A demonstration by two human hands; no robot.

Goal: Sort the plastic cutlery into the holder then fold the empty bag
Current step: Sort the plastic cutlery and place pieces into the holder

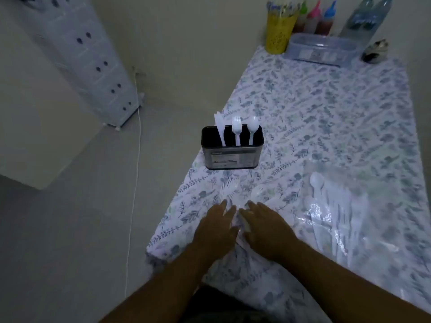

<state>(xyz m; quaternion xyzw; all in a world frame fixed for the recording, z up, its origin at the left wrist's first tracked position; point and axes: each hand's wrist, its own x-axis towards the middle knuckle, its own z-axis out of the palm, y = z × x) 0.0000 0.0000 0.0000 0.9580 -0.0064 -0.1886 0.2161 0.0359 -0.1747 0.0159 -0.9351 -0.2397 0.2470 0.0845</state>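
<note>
Three white plastic pieces stand in the black rectangular metal holder (232,148), far of my hands. Left hand (215,231) and right hand (262,229): fingers flat on near counter cutlery. Clear plastic bag (331,217), right, not yet emptied; folding remains.

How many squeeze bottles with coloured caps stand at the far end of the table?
3, in a row against the wall behind the clear box: green-capped bottle nearest the yellow basket, pink-capped bottle in the middle, blue-capped bottle beside the water bottles. Others may be hidden.
</note>
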